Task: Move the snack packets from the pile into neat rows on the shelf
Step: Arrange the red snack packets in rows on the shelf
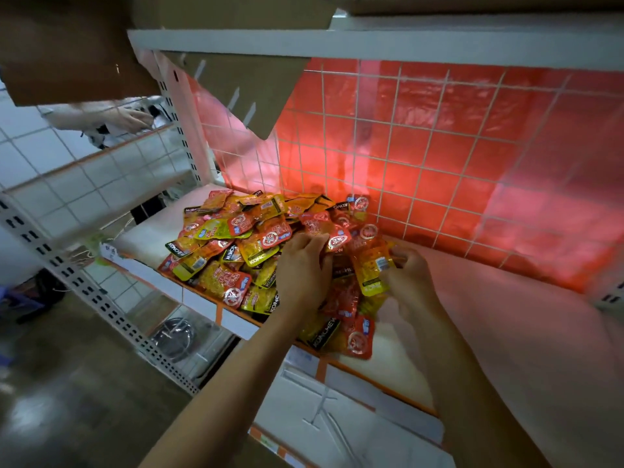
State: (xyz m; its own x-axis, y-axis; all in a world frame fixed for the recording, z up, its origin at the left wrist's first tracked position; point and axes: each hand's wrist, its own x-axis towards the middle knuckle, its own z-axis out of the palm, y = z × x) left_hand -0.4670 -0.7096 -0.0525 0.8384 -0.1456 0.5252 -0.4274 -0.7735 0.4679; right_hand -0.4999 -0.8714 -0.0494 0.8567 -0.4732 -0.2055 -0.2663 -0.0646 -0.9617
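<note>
pile of packets [236, 251] heaped on the left part of the shelf [506, 315], reaching back to the red wall [472, 146]; both hands at the right edge of the pile; left hand [304, 268] curled over a red packet [337, 239] on top; right hand [410, 275] pinching an orange packet [369, 261] by its right side, long axis pointing away toward the wall; bare shelf just to the right, nearer to the right hand; probably best to start the row there.

Dim overall, red glare on the glossy back panel [439, 146], shelf [506, 315] tinted pink, soft blur, edges bowed
</note>
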